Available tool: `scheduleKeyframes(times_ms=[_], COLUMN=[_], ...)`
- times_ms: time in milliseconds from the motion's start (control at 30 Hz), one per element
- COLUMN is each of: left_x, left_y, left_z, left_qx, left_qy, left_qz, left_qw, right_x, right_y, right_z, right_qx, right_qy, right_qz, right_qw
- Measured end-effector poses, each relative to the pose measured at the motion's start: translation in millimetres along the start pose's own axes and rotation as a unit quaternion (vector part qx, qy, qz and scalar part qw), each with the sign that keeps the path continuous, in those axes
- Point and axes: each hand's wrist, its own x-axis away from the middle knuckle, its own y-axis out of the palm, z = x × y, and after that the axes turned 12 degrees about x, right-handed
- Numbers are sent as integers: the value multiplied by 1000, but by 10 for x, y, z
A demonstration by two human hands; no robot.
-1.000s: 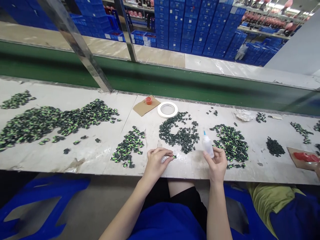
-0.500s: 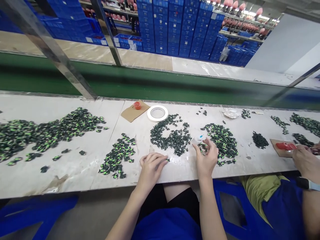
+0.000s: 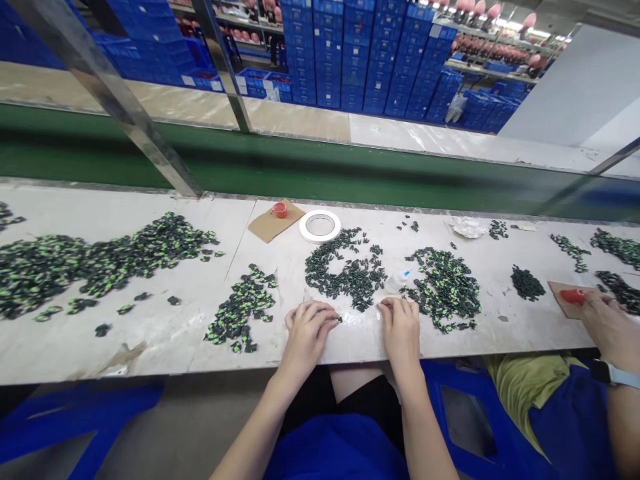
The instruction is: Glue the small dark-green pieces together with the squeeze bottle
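Head view: glue bottle (image 3: 397, 282) lies tipped, nozzle up-right, just beyond right hand (image 3: 400, 325) (curled, grip unclear); left hand (image 3: 307, 331), farther from bottle, pinches small piece (image 3: 339, 319)

Place: factory assembly line.
Evidence: long white bench (image 3: 150, 347) strewn with heaps of small dark-green plastic parts (image 3: 100, 263); green conveyor belt (image 3: 310, 167) behind; stacked blue plastic crates (image 3: 350, 53); co-worker's hand (image 3: 607, 327) alongside.

No words or numbers can be read here; the white labels (image 3: 217, 85) on the blue crates (image 3: 345, 60) are too small and blurry to make out; the little bottle (image 3: 395, 283) on the desk (image 3: 150, 333) shows no print clear enough to read.
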Motion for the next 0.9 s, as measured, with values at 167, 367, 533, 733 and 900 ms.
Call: scheduleKeyframes(times_ms=[167, 367, 533, 733, 900], left_x=[16, 30, 42, 44, 30], left_y=[-13, -26, -64, -70, -75], left_z=[101, 235, 269, 328, 393], left_qx=[48, 75, 117, 237, 315], left_qy=[-17, 12, 6, -45, -87], left_qz=[17, 42, 27, 16, 9], left_qw=[999, 996, 993, 970, 945], right_x=[146, 224, 227, 246, 243], right_y=[-148, -177, -143, -145, -118], right_z=[-196, -482, -496, -503, -444], right_qx=[-192, -312, -358, -412, -418], right_qy=[125, 136, 173, 153, 73], right_qz=[-82, -138, -162, -131, -61], right_qw=[970, 930, 903, 889, 904])
